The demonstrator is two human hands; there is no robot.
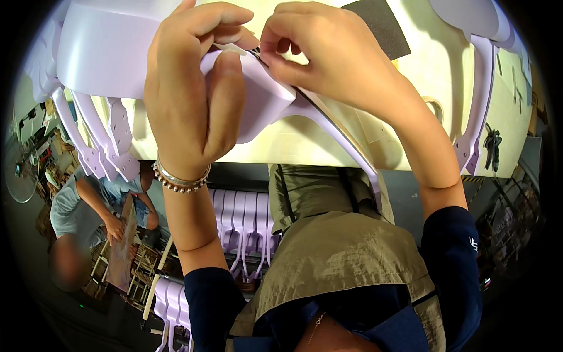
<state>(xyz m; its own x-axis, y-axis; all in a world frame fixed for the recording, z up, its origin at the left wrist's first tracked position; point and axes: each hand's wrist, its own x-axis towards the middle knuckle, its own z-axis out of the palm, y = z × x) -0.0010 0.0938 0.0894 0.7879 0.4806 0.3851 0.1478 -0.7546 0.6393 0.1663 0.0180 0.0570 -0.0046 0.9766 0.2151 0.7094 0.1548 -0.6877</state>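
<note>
A lilac moulded plastic part with a long curved arm lies tilted over the table's near edge, the arm's end reaching toward my lap. My left hand, with bead bracelets at the wrist, rests against its wide end, fingers bent over the top and thumb along the side. At the part's upper edge my right hand makes a pinch, thumb against forefinger. Something thin and dark shows by those fingertips, too small to name. A dark line runs along the edge of the arm.
Similar lilac parts are stacked at the left, and another stands at the right. A dark grey sheet, a tape roll and a black clip-like object are on the table. Below hang racked lilac parts. Another person works at lower left.
</note>
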